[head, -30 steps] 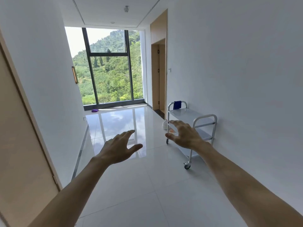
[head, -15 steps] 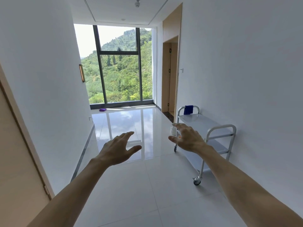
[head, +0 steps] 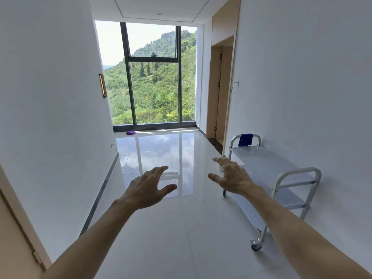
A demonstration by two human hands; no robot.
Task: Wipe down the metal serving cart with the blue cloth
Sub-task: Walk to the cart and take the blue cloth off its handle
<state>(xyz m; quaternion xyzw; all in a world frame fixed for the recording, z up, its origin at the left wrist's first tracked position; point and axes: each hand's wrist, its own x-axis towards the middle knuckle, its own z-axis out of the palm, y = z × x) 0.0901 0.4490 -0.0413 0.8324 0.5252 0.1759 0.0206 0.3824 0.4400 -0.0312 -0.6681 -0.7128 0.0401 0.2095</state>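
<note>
**Cloth waiting on the far handle, both hands empty**

The left hand (head: 147,190) and right hand (head: 231,178) are out in front, fingers spread, nothing in either. The metal serving cart (head: 267,164) stands along the right wall, and the blue cloth (head: 245,139) hangs over the handle at its far end, well apart from both hands. That cloth looks soft and light, so a simple pinch at the draped fold should lift it clean off the rail. The cart is on castors and will likely roll under a push, so steadying the near handle (head: 298,174) seems wise. Something small and white sits behind the right hand, mostly hidden; I can't tell what. The lower shelf is partly blocked by the right forearm.
</note>
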